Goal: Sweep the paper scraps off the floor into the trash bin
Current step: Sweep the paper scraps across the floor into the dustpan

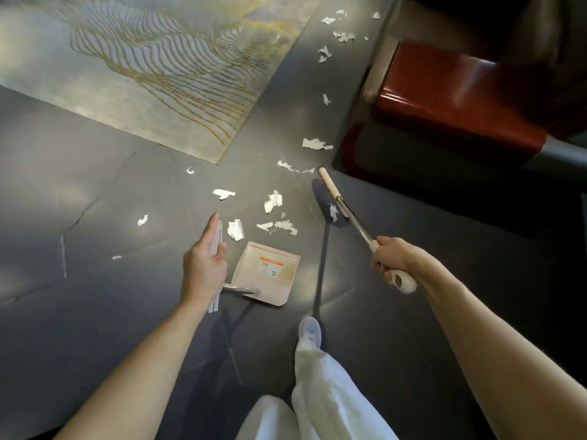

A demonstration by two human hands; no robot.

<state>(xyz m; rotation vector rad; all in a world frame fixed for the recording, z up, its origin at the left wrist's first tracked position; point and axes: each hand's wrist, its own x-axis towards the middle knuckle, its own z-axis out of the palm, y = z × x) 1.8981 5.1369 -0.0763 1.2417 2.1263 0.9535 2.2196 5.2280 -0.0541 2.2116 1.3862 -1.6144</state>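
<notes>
Right hand [390,258] clamps the broom handle [359,223], placing the bristles [324,201] behind the paper scraps [276,225]. Left hand [203,265] appears to pinch the dustpan handle [219,236], steadying the dustpan [266,271] just beside them as a catcher.

Print on the dustpan label [271,268] was too small to read. The left hand [203,265] covered part of the dustpan handle [218,233], the right hand [389,257] a stretch of the broom handle [355,219]. The rug [143,58] ran off the far edge.
</notes>
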